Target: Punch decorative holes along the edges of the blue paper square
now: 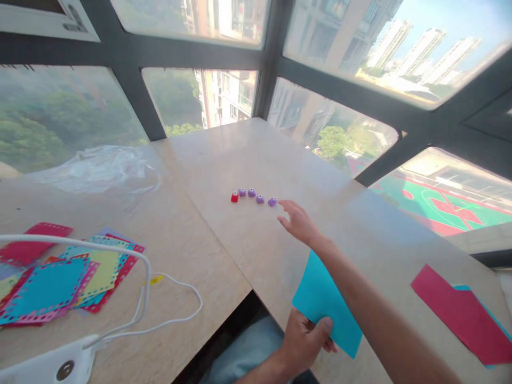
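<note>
My left hand (pixel 304 341) grips a sheet of blue paper (pixel 326 298) by its lower edge, thumb on top, near the table's front corner. Above it my right hand (pixel 299 223) stretches across the table, fingers apart and holding nothing. Its fingertips are right by a small purple craft punch (pixel 272 201), and I cannot tell whether they touch. Several more purple punches (pixel 251 192) stand in a curved row to the left, ending with a red punch (pixel 234 197). My right forearm covers part of the sheet's right side.
Colored paper with punched edges (pixel 52 285) lies piled at left, beside a white cable (pixel 180 322) and a white device (pixel 52 365). Crumpled clear plastic (pixel 104 170) rests by the left window. Red paper (pixel 460 314) over blue lies at right.
</note>
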The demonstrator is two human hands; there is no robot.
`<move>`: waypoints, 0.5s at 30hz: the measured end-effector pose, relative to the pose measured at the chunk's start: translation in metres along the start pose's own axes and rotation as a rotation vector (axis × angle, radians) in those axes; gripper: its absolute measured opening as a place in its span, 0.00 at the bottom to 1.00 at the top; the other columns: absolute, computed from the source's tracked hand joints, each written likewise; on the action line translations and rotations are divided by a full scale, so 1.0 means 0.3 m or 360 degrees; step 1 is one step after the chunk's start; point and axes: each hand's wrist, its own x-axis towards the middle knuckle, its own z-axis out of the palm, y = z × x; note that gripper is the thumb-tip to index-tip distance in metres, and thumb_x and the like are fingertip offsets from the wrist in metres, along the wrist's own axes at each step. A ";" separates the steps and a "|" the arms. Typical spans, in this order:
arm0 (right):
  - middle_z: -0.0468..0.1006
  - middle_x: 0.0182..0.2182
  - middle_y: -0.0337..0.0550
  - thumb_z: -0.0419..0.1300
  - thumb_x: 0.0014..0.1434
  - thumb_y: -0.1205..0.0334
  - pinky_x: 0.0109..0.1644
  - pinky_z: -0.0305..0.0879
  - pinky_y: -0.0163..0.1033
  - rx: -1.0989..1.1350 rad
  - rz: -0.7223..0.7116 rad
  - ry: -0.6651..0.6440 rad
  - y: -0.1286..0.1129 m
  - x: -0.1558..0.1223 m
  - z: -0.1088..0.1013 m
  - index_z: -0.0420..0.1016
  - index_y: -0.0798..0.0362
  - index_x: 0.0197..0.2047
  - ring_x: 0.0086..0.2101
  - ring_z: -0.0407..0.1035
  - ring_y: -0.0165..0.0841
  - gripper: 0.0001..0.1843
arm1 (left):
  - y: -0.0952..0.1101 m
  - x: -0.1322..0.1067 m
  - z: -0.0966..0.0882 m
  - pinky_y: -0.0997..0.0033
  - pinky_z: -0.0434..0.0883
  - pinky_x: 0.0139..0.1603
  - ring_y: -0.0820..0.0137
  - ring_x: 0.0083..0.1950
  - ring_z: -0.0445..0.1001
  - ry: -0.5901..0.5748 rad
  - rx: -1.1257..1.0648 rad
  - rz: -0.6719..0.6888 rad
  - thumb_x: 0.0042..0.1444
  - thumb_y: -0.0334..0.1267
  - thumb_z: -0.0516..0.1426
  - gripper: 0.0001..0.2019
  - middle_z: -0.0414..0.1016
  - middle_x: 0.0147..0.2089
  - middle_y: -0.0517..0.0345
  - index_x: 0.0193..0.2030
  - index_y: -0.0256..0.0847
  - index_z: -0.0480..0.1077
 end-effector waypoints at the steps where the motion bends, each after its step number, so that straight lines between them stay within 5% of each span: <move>1: 0.69 0.61 0.56 0.58 0.61 0.69 0.59 0.65 0.46 -0.0047 0.0045 -0.0019 -0.003 0.045 0.021 0.65 0.56 0.64 0.56 0.68 0.45 0.27 | 0.001 0.002 0.001 0.74 0.66 0.22 0.72 0.19 0.68 -0.0001 -0.0018 0.0002 0.47 0.68 0.58 0.31 0.68 0.21 0.57 0.34 0.37 0.71; 9: 0.75 0.48 0.63 0.56 0.67 0.57 0.46 0.66 0.47 -0.0200 0.0384 -0.0015 0.001 0.188 0.118 0.73 0.58 0.49 0.47 0.72 0.49 0.14 | -0.016 0.010 -0.006 0.77 0.65 0.20 0.75 0.18 0.67 -0.0048 -0.0140 0.0043 0.48 0.69 0.58 0.34 0.70 0.22 0.56 0.37 0.33 0.72; 15: 0.77 0.44 0.61 0.61 0.61 0.65 0.45 0.64 0.45 -0.0055 0.0498 -0.0001 0.008 0.193 0.122 0.73 0.58 0.44 0.44 0.72 0.48 0.09 | -0.010 0.006 -0.007 0.77 0.65 0.21 0.75 0.19 0.68 -0.0064 -0.0131 0.0095 0.50 0.66 0.58 0.33 0.70 0.22 0.57 0.42 0.33 0.73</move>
